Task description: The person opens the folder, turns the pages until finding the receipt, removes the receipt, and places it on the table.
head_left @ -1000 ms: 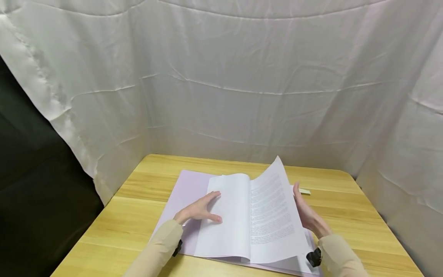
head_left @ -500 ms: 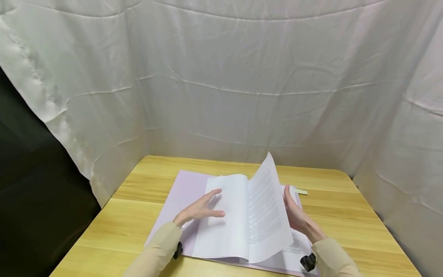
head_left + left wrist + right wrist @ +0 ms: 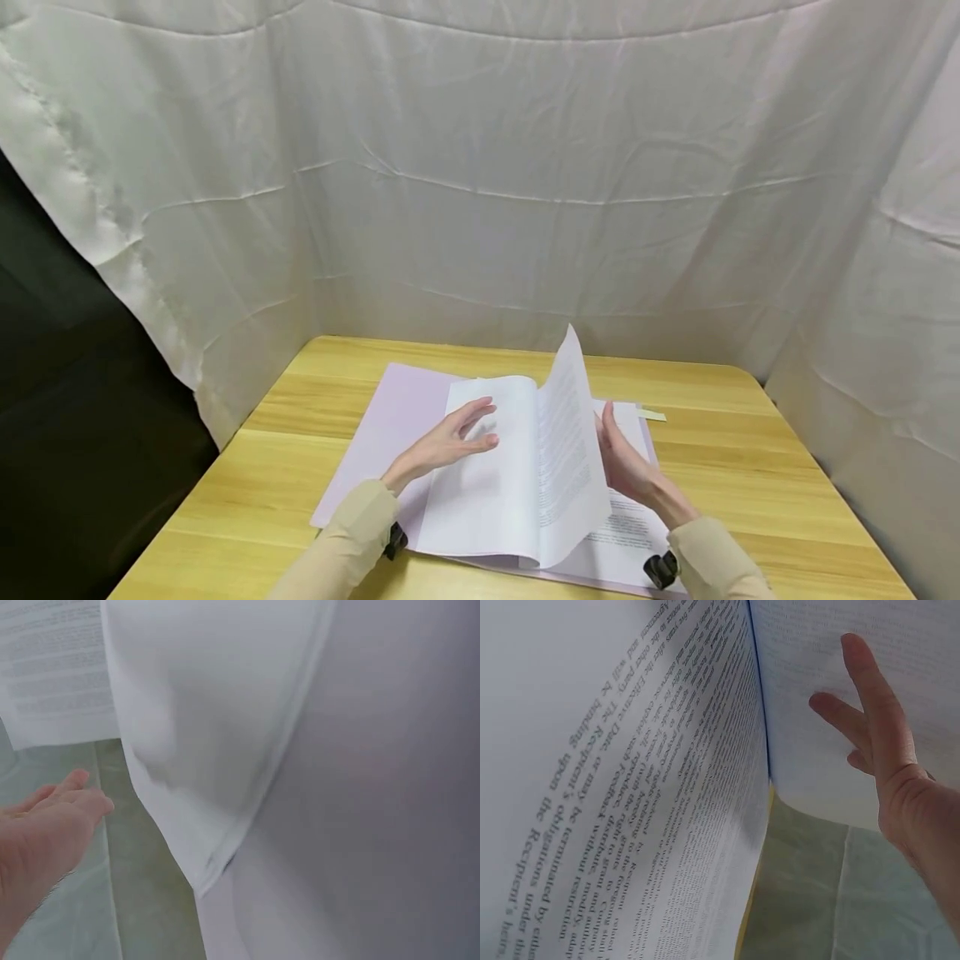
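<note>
A lilac folder (image 3: 408,404) lies spread on the table with white printed pages in it. Turned-over pages (image 3: 476,508) cover part of its left side. A printed sheet (image 3: 570,467) stands raised at the middle, tilted up from the right-hand stack (image 3: 626,537). Behind this sheet my right hand (image 3: 628,465) has its fingers extended against or close to its back; the sheet hides some fingertips. Over the left pages my left hand (image 3: 444,443) is held with fingers loosely extended, gripping nothing. In the right wrist view, the right hand (image 3: 892,742) shows straight fingers.
A pale yellow-green tab (image 3: 652,414) sticks out past the folder's right edge. The wooden table (image 3: 757,467) extends on both sides. Grey-white curtains (image 3: 525,167) hang behind and beside it, with black cloth (image 3: 75,400) at the left.
My right hand has moved left, and the raised sheet has swung left and become more upright, baring more of the stack under it. My left hand has shifted slightly right.
</note>
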